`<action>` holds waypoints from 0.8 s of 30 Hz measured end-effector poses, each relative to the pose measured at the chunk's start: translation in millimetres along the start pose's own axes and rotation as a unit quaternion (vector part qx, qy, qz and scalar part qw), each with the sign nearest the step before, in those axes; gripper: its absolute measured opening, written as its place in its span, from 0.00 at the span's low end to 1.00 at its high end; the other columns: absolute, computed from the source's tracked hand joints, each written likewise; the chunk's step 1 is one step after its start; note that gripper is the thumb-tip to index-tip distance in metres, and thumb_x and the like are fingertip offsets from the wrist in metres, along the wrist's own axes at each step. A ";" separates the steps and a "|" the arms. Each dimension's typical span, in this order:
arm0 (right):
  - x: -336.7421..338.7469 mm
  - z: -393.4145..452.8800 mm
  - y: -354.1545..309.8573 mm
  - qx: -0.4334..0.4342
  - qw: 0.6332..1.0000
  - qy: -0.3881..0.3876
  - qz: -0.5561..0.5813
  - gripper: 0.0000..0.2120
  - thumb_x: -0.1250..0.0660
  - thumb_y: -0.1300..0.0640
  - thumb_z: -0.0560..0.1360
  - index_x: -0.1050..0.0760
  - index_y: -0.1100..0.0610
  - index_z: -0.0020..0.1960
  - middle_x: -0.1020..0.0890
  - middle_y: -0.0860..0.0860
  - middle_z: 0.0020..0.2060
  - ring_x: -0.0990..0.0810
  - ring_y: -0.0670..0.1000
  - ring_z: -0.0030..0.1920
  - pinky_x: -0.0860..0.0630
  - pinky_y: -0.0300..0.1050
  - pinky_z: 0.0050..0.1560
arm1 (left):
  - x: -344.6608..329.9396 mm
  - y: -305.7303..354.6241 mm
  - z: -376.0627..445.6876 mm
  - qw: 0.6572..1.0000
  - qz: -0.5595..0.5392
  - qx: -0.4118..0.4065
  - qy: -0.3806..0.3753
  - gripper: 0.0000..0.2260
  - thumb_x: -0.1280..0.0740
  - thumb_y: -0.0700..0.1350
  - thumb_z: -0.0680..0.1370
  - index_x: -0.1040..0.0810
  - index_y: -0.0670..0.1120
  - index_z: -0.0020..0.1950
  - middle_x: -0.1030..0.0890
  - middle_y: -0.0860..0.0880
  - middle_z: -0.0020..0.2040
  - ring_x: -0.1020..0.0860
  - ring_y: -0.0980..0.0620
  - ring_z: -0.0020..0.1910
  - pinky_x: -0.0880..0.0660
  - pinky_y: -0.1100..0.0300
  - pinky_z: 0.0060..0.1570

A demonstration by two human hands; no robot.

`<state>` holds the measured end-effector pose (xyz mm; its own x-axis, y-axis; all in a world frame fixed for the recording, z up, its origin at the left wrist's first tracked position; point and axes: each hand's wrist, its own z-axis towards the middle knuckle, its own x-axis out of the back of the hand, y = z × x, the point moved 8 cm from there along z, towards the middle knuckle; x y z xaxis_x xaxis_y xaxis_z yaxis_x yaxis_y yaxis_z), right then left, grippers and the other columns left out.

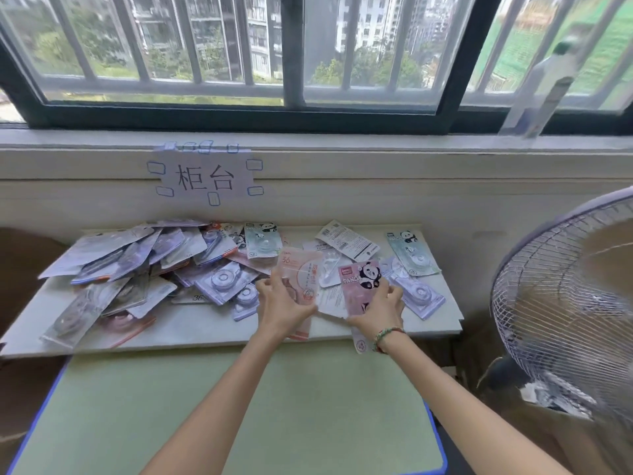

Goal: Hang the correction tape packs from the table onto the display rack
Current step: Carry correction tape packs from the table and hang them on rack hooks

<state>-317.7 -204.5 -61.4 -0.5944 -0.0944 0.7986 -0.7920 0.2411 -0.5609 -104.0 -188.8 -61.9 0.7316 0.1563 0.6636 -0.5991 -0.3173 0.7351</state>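
White and pale, the table (191, 332) carried a loose heap of correction tape packs (137, 269) along its left half and back edge — lilac, grey and pink cards overlapping at all angles. More packs, two mint panda ones among them, lay toward the back right corner. A paper sign (205, 178) was taped to the wall behind, a bottle (544, 84) stood on the window ledge, and a fan (561, 303) crowded the right edge. Near the front edge, the left hand (282, 303) gripped a pale pink pack (301, 269) with curled fingers. Just beside it the right hand (376, 306) clasped a pink panda pack (359, 282) — both held upright above the table.
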 end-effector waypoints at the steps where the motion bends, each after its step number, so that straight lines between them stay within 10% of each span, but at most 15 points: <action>1: 3.0 -9.7 0.1 -0.003 1.000 0.013 0.001 0.46 0.23 0.53 0.65 0.48 0.58 0.72 0.44 0.58 0.67 0.40 0.60 0.68 0.32 0.57 0.66 | 4.4 0.4 -7.4 1.000 -0.018 -0.010 -0.003 0.49 0.23 0.52 0.63 0.48 0.48 0.75 0.36 0.42 0.65 0.33 0.42 0.65 0.29 0.50 0.63; 13: 64.3 -196.6 69.2 -0.105 0.968 0.213 0.084 0.53 0.24 0.50 0.66 0.56 0.61 0.77 0.40 0.63 0.68 0.36 0.63 0.68 0.36 0.52 0.65 | 9.7 8.0 -135.3 0.982 -0.080 -0.149 -0.079 0.47 0.20 0.50 0.62 0.42 0.42 0.73 0.30 0.40 0.60 0.28 0.41 0.61 0.28 0.48 0.62; 24: 173.7 -426.7 225.0 -0.289 0.854 0.423 0.085 0.55 0.22 0.50 0.65 0.56 0.61 0.77 0.36 0.63 0.66 0.33 0.63 0.65 0.33 0.53 0.62 | -82.7 124.5 -325.8 0.916 -0.094 -0.317 -0.226 0.49 0.22 0.51 0.66 0.48 0.43 0.76 0.31 0.39 0.63 0.29 0.39 0.62 0.28 0.46 0.60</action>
<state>-539.5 245.5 44.2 -0.1861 0.6634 0.7247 -0.3570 0.6416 -0.6789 -345.2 63.5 19.9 0.8156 -0.2973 0.4963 -0.4114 0.3051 0.8589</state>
